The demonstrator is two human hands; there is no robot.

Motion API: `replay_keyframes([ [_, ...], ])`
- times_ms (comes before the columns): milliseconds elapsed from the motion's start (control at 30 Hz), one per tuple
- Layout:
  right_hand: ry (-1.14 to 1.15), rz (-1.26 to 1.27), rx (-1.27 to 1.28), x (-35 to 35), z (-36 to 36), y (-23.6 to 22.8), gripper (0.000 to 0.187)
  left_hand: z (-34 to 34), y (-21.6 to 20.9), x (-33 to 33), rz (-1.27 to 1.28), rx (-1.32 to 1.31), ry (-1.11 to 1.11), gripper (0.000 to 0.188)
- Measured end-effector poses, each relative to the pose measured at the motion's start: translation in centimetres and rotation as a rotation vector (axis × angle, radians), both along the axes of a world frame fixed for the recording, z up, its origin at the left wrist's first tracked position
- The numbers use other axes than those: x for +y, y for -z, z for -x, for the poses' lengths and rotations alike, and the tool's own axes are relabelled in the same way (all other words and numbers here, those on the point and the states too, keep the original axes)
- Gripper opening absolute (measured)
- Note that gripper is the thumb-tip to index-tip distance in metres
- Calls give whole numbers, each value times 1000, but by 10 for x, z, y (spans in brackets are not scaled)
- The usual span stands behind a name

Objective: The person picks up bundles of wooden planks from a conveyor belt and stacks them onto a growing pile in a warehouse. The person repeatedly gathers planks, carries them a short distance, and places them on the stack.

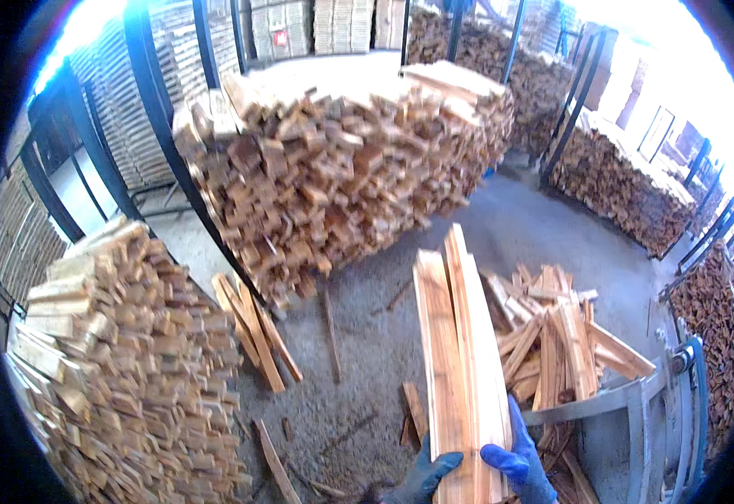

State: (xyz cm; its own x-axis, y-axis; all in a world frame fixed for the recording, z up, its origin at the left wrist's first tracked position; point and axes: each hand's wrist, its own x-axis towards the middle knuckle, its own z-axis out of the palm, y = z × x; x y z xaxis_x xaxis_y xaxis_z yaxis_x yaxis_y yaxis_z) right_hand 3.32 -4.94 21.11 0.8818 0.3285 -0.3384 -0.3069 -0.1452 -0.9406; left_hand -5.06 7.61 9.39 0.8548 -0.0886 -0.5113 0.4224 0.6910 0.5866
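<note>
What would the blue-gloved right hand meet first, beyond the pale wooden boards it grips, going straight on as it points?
The right hand would probably meet the jumbled heap of brown wooden slats, though depth is unclear.

Floor [501, 223]: grey, rough in the foreground; scattered wood scraps lie on it
Central stack [342, 181]: broad heap of short timber, cut ends outward; pale along its top
Left stack [153, 370]: similar timber, closer in; it rises beside the floor
Right stacks [615, 185]: long rows leading away into the hall
Posts [150, 88]: dark, slim uprights among the stacks
Back boards [346, 29]: pale, neatly layered
Light [724, 109]: white glare, upper right; bluish, upper left
</note>
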Motion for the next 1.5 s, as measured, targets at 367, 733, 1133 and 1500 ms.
replay_keyframes([
  [367, -251, -193, -592, 115, -176, -159, 109, -184, -191, 138, -146, -483, -283, 72],
  [733, -585, -121, -836, 338, -542, -219, 101, -497, -269, 378, -1084, -656, -582, 73],
  [1133, -351, -683, -637, 350, -589, -88, 35, -523, -228, 419, -1939, -415, -387, 45],
  [1500, -428, 1017, 307, -81, -104, 200, 43, -449, -211, 453, -1797, -703, -196, 48],
])
